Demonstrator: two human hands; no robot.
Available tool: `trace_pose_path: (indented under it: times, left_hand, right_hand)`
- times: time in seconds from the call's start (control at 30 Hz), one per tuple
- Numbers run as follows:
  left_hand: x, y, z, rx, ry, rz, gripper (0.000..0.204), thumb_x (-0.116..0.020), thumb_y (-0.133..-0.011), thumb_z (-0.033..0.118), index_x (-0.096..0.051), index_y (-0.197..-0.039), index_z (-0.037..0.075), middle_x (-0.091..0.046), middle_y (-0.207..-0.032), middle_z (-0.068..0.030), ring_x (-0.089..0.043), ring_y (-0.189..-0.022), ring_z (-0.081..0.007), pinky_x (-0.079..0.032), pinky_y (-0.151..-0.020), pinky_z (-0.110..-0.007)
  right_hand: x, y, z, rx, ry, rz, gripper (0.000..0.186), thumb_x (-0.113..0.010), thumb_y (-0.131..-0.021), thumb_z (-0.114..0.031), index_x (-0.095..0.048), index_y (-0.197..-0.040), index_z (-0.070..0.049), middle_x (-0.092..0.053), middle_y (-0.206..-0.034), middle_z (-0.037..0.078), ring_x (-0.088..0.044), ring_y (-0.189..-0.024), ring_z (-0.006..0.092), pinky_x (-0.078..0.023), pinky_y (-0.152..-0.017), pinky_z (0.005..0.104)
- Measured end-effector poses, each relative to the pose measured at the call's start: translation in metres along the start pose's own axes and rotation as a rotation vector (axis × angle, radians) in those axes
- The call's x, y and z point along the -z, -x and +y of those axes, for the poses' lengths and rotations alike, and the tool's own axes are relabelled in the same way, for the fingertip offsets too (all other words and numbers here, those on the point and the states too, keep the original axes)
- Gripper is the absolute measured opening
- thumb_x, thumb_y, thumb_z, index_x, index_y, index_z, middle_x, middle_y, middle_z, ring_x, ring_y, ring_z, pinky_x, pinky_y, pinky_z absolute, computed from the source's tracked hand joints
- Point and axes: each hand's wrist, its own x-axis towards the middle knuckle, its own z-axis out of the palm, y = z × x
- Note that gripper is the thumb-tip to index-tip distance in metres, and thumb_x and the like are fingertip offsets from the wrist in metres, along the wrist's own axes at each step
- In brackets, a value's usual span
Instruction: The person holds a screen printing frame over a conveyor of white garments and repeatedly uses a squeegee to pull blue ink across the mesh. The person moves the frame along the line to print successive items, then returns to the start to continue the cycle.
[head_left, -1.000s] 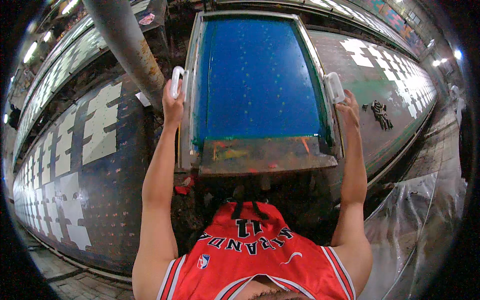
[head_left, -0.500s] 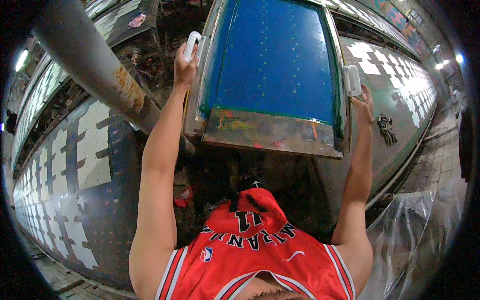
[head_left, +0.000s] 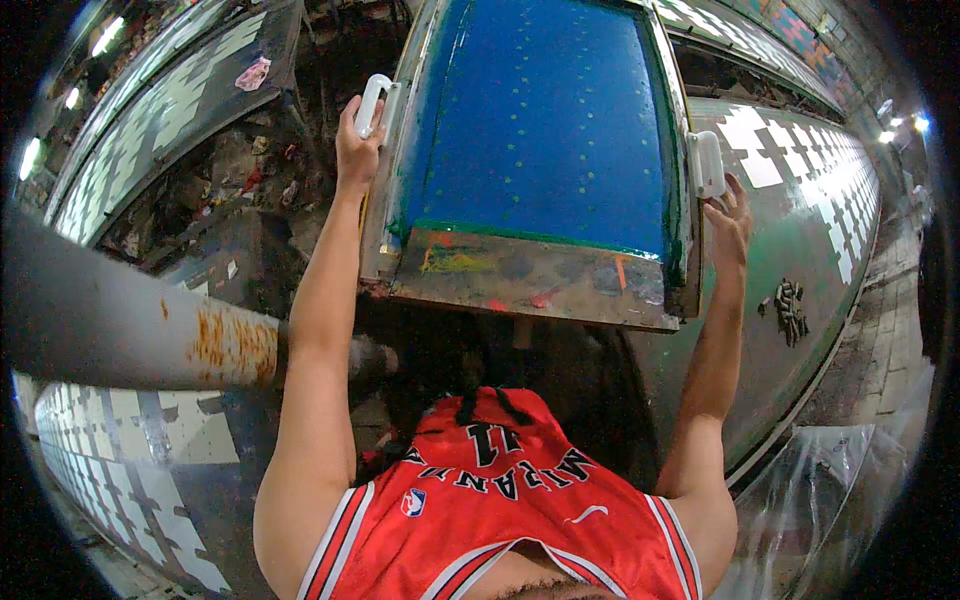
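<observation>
Blue panel (head_left: 540, 130) held out in front of me, a white handle at each side

I have the blue panel ahead of me, between my two outstretched arms, its far end running past the upper edge of my view. A row of small pale green dots runs up its glossy face, with more scattered beside it, and a pale rim (head_left: 382, 225) borders it. Across its near end is a brown board (head_left: 540, 275), smeared with yellow, red and orange paint. I cannot tell what, if anything, bears the panel from below.

My left fingers (head_left: 353, 108) are clamped around the left handle (head_left: 372, 105), a white loop, with the thumb on the side toward the panel. My right fingers (head_left: 738, 190) are curled at the lower end of the right handle (head_left: 709, 165); how tightly they close there, or on what, I cannot tell.

Beside the panel on my right runs a long desk (head_left: 740, 290) with a greenish sheen, carrying rows of white pieces (head_left: 755, 150). A dark, crumpled bundle (head_left: 791, 312) lies on it, apart from my wrist (it could be gloves, but it is too small to be sure). Below that is a clear plastic sheet (head_left: 800, 500). On my left, a thick grey pole (head_left: 150, 320) with rust near its end reaches in toward my forearm. My red shirt (head_left: 500, 500) fills the lower middle.
</observation>
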Motion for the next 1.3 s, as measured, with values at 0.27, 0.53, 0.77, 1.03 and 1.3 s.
trace_pose_path:
  times: [0.27,0.53,0.77,1.03,1.3]
  left_hand:
    - [0.008,-0.054,-0.041,0.012,-0.042,0.022,0.065,-0.05,-0.089,-0.016,-0.03,-0.149,-0.002,-0.047,-0.148,-0.0225,-0.045,-0.142,-0.027,-0.035,-0.115,-0.034]
    - [0.038,-0.127,-0.083,0.073,0.015,0.076,0.065,-0.048,-0.089,-0.017,-0.03,-0.149,-0.001,-0.048,-0.147,-0.0233,-0.044,-0.142,-0.0273,-0.034,-0.115,-0.034]
    - [0.079,-0.214,-0.137,0.034,-0.023,0.168,0.066,-0.052,-0.089,-0.012,-0.029,-0.15,-0.001,-0.05,-0.146,-0.0225,-0.045,-0.141,-0.0277,-0.033,-0.116,-0.036]
    - [0.176,-0.394,-0.17,-0.016,-0.259,0.292,0.065,-0.051,-0.091,-0.015,-0.032,-0.151,0.002,-0.05,-0.147,-0.0188,-0.046,-0.141,-0.0271,-0.034,-0.116,-0.037]
    - [0.244,-0.525,-0.182,-0.015,-0.347,0.482,0.063,-0.054,-0.09,-0.013,-0.037,-0.148,0.002,-0.054,-0.144,-0.0169,-0.05,-0.137,-0.0256,-0.036,-0.114,-0.036]
  right_hand:
    - [-0.048,-0.07,0.024,0.01,-0.088,-0.059,0.088,-0.073,-0.071,-0.006,-0.035,-0.15,-0.002,-0.053,-0.137,0.017,-0.059,-0.117,0.0295,-0.045,-0.103,0.0411]
    - [-0.12,-0.155,0.038,-0.031,-0.087,-0.154,0.084,-0.066,-0.074,-0.002,-0.033,-0.151,-0.002,-0.049,-0.14,0.02,-0.056,-0.123,0.0294,-0.042,-0.106,0.0388]
    - [-0.22,-0.284,0.065,-0.016,-0.104,-0.255,0.08,-0.063,-0.074,0.002,-0.038,-0.149,-0.005,-0.054,-0.135,0.014,-0.056,-0.12,0.0253,-0.044,-0.104,0.0372]
    - [-0.447,-0.485,0.085,0.024,-0.235,-0.437,0.078,-0.066,-0.075,0.001,-0.038,-0.148,-0.002,-0.054,-0.135,0.014,-0.055,-0.122,0.0248,-0.041,-0.106,0.0351]
    - [-0.638,-0.637,0.092,-0.024,-0.287,-0.529,0.077,-0.066,-0.073,0.0,-0.039,-0.146,-0.002,-0.055,-0.135,0.014,-0.056,-0.121,0.0264,-0.043,-0.106,0.0377]
